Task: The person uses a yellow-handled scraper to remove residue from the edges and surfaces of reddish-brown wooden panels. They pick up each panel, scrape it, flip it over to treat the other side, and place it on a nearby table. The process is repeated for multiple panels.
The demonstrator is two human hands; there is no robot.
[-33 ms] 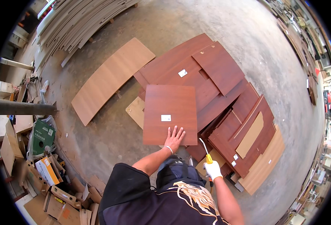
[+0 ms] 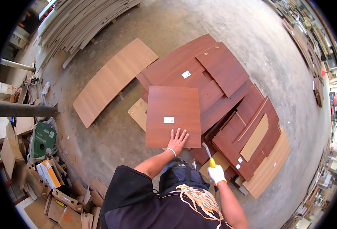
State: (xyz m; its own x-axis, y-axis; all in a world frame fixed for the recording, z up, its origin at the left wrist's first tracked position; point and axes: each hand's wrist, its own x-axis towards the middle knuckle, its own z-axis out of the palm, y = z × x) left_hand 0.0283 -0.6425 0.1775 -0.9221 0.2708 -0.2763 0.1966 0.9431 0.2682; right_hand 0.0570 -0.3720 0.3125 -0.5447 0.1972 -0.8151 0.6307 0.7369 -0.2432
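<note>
My bare left hand (image 2: 178, 140) lies with spread fingers on the near part of a reddish-brown wooden panel (image 2: 172, 103). That panel bears a white label (image 2: 169, 120) and overlaps other boards. To its right, my white-gloved right hand (image 2: 217, 174) is closed round a yellow-handled tool (image 2: 213, 163) with a narrow metal blade (image 2: 207, 150). The blade points up and away from me, just beyond the panel's near right corner. Most of the grip is hidden in the glove, so the exact kind of tool cannot be made out.
More reddish-brown boards (image 2: 229, 68) lie overlapped beyond the panel, and others (image 2: 248, 133) are stacked at right. A light-brown board (image 2: 115, 82) rests on the concrete floor (image 2: 107, 152) at left. Long boards (image 2: 84, 23) are piled far left; cardboard scraps (image 2: 65, 210) lie near left.
The tool in my right hand has turned a little: its metal part looked thin and curved before and now shows a broader, flatter side. My left hand and the panel have stayed put.
</note>
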